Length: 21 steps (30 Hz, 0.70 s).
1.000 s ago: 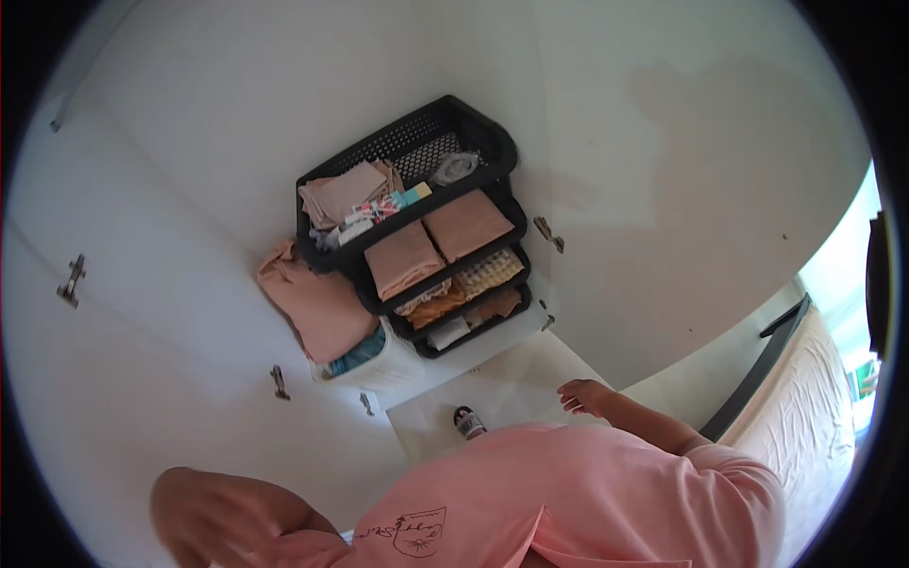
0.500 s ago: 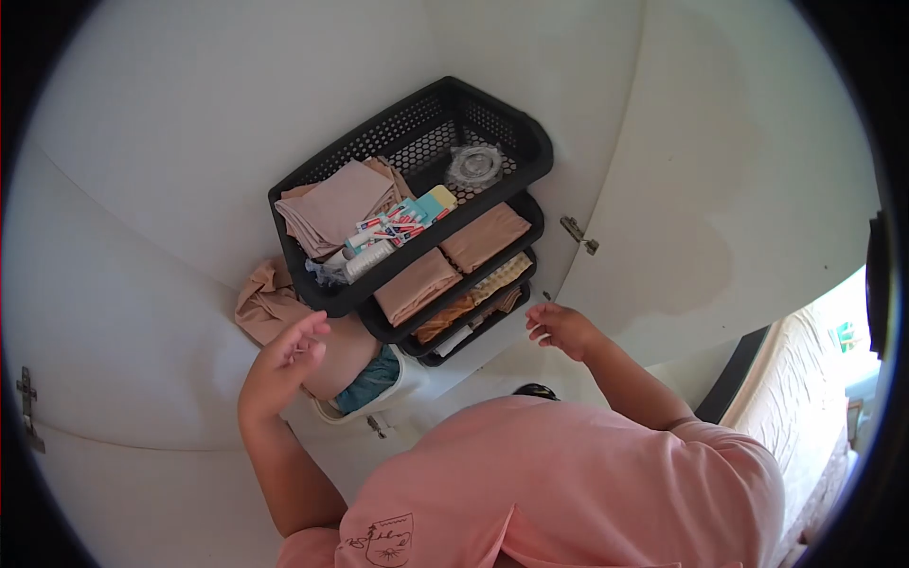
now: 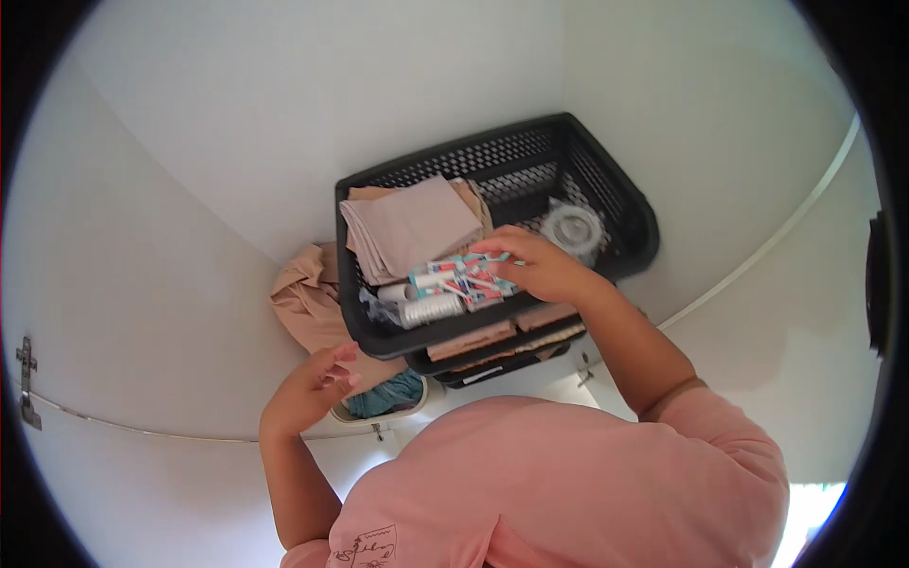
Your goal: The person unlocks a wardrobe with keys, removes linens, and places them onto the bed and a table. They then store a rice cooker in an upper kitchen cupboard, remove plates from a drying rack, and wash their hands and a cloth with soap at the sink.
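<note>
My right hand (image 3: 535,265) reaches into the top black basket (image 3: 639,222), its curled fingers over small red, white and blue packets (image 3: 462,282); whether it grips one is hard to tell. By the basket's near left corner is my left hand (image 3: 312,386), fingers apart and holding nothing. Inside the basket lie folded pinkish cloths (image 3: 412,222), white cylindrical items (image 3: 433,310) and a clear-wrapped ring-shaped item (image 3: 573,227).
Below are more black baskets (image 3: 502,369) with folded cloths. On the left, a peach cloth (image 3: 308,293) and teal fabric (image 3: 388,395) fill a white basket (image 3: 379,417). White cabinet walls and metal hinges (image 3: 27,379) surround them.
My right hand has moved from beside the baskets to above the packets. My left hand, raised earlier from low at the left, stays near the basket's corner. The view has come closer to the top basket.
</note>
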Tool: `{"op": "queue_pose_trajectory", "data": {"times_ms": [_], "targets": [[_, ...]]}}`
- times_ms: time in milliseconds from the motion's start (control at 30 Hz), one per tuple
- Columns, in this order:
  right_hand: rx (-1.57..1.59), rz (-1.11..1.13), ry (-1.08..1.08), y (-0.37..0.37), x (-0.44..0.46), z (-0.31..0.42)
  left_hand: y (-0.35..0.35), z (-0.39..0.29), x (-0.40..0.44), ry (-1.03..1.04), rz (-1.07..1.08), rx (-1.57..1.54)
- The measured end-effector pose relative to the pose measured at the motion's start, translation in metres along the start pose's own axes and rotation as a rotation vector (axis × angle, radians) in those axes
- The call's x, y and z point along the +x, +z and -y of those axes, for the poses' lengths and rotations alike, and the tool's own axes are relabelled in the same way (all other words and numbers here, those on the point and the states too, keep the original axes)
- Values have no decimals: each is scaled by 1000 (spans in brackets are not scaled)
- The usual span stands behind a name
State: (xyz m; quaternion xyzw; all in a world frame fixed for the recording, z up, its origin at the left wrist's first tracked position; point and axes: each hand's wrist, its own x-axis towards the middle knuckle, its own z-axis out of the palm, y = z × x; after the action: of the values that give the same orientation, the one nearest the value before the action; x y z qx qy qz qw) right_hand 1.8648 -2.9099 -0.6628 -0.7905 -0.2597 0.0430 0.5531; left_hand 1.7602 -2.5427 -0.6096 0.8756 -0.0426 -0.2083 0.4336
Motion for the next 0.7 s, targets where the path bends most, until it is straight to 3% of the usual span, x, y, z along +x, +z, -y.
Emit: {"op": "queue_pose_trajectory", "data": {"times_ms": [167, 300, 400, 567, 633, 700], "targets": [[-226, 191, -199, 19, 155, -48, 12, -9, -1, -23, -165, -30], [-339, 348, -180, 50, 242, -56, 35, -5, -21, -87, -234, -61], [-450, 409, -208, 72, 274, -73, 52, -7, -48, -263, -319, -69], [-689, 494, -300, 81, 290, -78, 69, -2, -91, -385, -471, -144], [-849, 521, -127, 79, 293, -78, 74, -3, -100, -383, -524, -230], [-792, 437, -151, 80, 290, -90, 78, -6, -98, -404, -531, -239]]}}
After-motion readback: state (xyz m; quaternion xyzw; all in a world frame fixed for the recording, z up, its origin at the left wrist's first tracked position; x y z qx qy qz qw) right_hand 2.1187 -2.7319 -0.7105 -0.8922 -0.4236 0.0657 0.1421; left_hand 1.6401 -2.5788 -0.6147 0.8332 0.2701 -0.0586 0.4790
